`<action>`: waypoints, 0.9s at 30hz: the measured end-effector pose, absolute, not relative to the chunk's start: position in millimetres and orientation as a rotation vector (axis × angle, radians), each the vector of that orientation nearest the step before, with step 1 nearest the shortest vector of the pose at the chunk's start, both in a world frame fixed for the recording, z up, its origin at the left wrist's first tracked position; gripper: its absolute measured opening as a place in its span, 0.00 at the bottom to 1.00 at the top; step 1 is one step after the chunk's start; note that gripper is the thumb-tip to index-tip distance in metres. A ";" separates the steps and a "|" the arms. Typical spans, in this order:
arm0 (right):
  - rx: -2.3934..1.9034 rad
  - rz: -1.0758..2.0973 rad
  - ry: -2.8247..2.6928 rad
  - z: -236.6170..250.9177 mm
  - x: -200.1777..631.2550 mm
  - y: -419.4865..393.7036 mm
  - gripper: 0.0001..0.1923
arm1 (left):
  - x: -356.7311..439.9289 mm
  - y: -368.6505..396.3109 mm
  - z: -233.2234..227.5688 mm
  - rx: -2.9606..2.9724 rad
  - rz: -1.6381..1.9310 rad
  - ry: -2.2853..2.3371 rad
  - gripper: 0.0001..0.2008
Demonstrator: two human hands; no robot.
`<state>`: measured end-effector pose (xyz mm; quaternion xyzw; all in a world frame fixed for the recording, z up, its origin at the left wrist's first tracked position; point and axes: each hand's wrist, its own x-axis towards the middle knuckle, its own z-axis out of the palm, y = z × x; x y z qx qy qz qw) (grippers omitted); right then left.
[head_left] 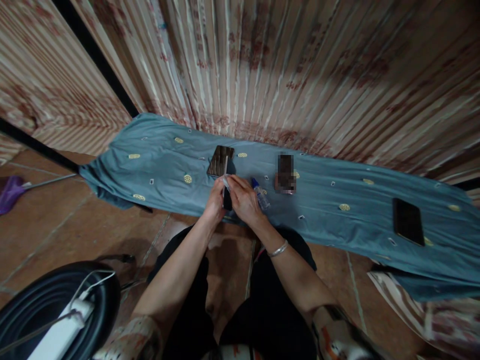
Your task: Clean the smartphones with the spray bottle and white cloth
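Observation:
Both of my hands meet over the near edge of a blue cloth (157,165) spread on the floor. My left hand (215,202) grips a dark phone (227,199) held upright. My right hand (243,200) presses a small white wipe (225,181) against the phone's top end. A small clear bottle with a blue cap (259,193) lies on the cloth just right of my right hand. A silver bangle (278,249) sits on my right wrist.
On the cloth lie a brown striped phone (220,160) behind my hands, a blurred dark item (285,173) to the right and a black phone (408,221) far right. A curtain (300,75) hangs behind. A black round object (56,305) with white cable sits at lower left.

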<state>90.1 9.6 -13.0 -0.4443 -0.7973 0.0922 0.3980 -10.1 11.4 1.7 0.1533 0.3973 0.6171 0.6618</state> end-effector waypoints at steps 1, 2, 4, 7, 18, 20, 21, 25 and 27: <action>-1.126 0.242 -2.015 -13.1 91.6 10.9 0.26 | -8.7 13.3 1.3 0.351 1.412 0.901 0.08; -1.126 0.249 -2.012 -13.0 93.0 11.9 0.26 | -7.3 15.3 0.9 0.350 1.433 0.898 0.08; -1.117 0.255 -2.010 -12.0 94.7 12.5 0.25 | -5.8 20.2 0.3 0.317 1.454 0.871 0.07; -1.073 0.245 -2.015 -10.2 92.9 8.7 0.25 | -8.8 28.7 0.6 0.221 1.423 0.864 0.09; -0.891 0.199 -2.178 -14.1 79.9 -6.5 0.18 | -37.6 51.2 -2.2 0.128 1.112 0.938 0.24; -0.896 0.194 -2.183 -12.4 78.8 -5.4 0.17 | -39.7 52.3 -2.1 0.133 1.097 0.922 0.25; -0.905 0.190 -2.182 -11.3 78.3 -5.0 0.16 | -39.8 51.8 -0.9 0.132 1.097 0.911 0.25; -0.924 0.146 -2.167 -6.9 76.9 -5.6 0.15 | -35.3 45.4 10.2 0.078 1.108 0.875 0.30; -0.918 0.109 -2.165 -4.8 77.4 -7.0 0.15 | -32.6 42.2 16.2 0.070 1.112 0.879 0.31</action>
